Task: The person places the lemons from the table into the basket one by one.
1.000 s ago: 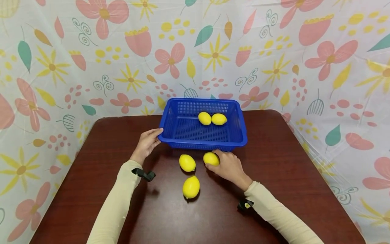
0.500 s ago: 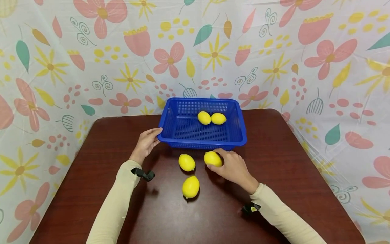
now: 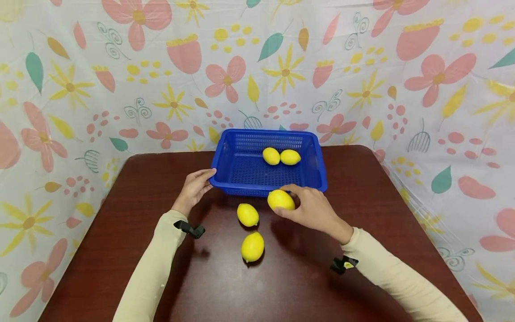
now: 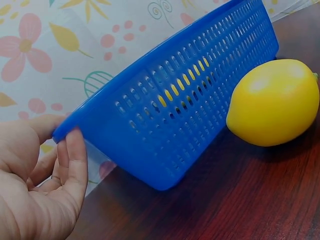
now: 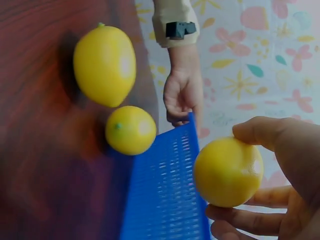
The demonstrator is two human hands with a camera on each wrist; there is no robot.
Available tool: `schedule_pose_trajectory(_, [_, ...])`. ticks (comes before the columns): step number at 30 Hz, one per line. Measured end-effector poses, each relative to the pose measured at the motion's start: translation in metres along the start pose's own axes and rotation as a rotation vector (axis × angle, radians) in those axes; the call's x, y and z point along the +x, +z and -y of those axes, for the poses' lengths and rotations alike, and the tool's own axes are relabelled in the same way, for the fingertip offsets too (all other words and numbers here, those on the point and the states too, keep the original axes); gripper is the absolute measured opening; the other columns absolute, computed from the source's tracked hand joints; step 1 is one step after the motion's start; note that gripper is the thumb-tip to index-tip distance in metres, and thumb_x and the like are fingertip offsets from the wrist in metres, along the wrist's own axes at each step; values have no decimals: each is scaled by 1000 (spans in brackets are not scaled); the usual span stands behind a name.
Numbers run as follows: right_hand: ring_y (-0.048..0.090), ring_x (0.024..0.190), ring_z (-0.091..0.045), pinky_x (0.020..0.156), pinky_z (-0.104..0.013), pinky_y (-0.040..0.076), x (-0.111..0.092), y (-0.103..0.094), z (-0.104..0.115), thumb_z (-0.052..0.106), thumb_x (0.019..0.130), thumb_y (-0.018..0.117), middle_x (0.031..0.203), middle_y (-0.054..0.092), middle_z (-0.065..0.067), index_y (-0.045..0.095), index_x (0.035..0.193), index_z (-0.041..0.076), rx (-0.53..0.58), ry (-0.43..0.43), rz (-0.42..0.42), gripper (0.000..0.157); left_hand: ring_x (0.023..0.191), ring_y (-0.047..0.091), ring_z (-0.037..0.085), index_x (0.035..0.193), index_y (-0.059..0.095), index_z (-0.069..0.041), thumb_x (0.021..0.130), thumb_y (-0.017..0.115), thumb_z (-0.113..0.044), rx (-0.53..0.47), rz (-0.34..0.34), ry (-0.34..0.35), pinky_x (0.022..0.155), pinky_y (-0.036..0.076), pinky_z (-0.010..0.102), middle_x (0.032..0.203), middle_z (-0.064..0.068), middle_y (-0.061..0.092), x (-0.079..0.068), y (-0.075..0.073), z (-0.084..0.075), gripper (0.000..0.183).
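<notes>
My right hand [image 3: 315,209] holds a lemon [image 3: 280,200] between thumb and fingers, raised off the table just in front of the basket's near side. In the right wrist view the same lemon [image 5: 228,172] sits in the fingers beside the basket rim. The left hand [image 3: 195,190] pinches the near left corner of the blue plastic basket [image 3: 268,185]; the left wrist view shows thumb and fingers on its rim [image 4: 75,120]. Inside the basket, two lemons [image 3: 271,156] lie side by side toward the back right. Two more lemons, one nearer the basket [image 3: 247,215] and one closer to me [image 3: 252,247], rest on the table.
The dark reddish-brown table [image 3: 141,214] lies beneath everything. Behind it hangs a white sheet with a flower print [image 3: 225,40]. The basket stands at the far edge, close to that sheet.
The right hand has lifted its lemon off the table, up to the height of the basket's near rim. The left hand has stayed on the basket corner.
</notes>
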State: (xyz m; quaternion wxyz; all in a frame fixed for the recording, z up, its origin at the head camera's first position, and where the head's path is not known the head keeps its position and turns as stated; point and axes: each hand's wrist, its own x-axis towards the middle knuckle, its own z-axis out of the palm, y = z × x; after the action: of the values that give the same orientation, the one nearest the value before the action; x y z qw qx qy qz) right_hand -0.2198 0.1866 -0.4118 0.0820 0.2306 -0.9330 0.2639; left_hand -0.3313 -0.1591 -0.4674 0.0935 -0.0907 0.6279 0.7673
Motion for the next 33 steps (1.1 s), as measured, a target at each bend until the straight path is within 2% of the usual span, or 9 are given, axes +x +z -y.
schedule_pose_trajectory(3, [55, 67, -12, 58, -29, 47, 14, -12, 5, 54, 84, 81, 78, 64, 6, 69, 125, 15, 26, -21, 43, 58, 74, 63, 7, 122, 64, -2, 99, 71, -22, 6, 5, 0, 76, 56, 21, 83, -5, 67, 0, -1, -1, 31])
schedule_pose_trajectory(7, [58, 66, -14, 58, -31, 47, 42, -28, 5, 54, 84, 80, 78, 66, 4, 69, 127, 15, 56, -37, 121, 59, 72, 62, 7, 116, 65, -4, 99, 71, -20, -9, -12, 7, 74, 56, 21, 80, -5, 67, 0, -2, -1, 25])
schedule_pose_trajectory(12, [63, 70, -18, 64, -33, 50, 84, -42, -7, 52, 88, 78, 83, 71, 1, 65, 133, 10, 56, -45, 211, 63, 72, 62, 7, 109, 67, -7, 98, 71, -19, -16, -10, 9, 74, 56, 22, 79, -5, 67, -1, -1, -1, 16])
schedule_pose_trajectory(15, [68, 80, -19, 72, -36, 51, 111, -46, -16, 50, 90, 75, 92, 75, -4, 64, 135, 8, 58, -47, 260, 62, 72, 62, 7, 109, 67, -8, 99, 71, -19, -15, -6, 5, 73, 56, 21, 79, -5, 67, -1, 0, -1, 15])
schedule_pose_trajectory(20, [71, 99, -24, 84, -42, 55, 149, -44, -29, 48, 91, 74, 111, 75, -10, 64, 137, 11, 65, -31, 337, 60, 72, 61, 6, 115, 65, -5, 99, 70, -19, -7, -3, 6, 74, 56, 21, 79, -6, 66, -1, 2, 0, 22])
schedule_pose_trajectory(26, [68, 110, -27, 89, -45, 56, 182, -32, -42, 51, 91, 73, 124, 71, -12, 61, 141, 13, 85, 14, 441, 64, 71, 62, 6, 112, 66, -5, 99, 70, -17, -30, -8, 6, 72, 56, 21, 79, -5, 66, -1, 3, 1, 18])
schedule_pose_trajectory(30, [65, 116, -29, 91, -47, 55, 201, -19, -53, 53, 90, 73, 130, 67, -13, 61, 141, 15, 109, 37, 470, 65, 72, 63, 6, 112, 66, -7, 99, 70, -16, -34, -2, 5, 71, 55, 20, 81, -6, 68, 0, 2, 1, 17])
schedule_pose_trajectory(33, [63, 119, -29, 92, -47, 55, 215, -7, -62, 53, 89, 74, 134, 65, -12, 60, 141, 17, 107, 48, 465, 65, 74, 64, 6, 116, 65, -4, 99, 70, -18, -18, -2, 6, 72, 55, 20, 84, -5, 68, 1, 2, 1, 22])
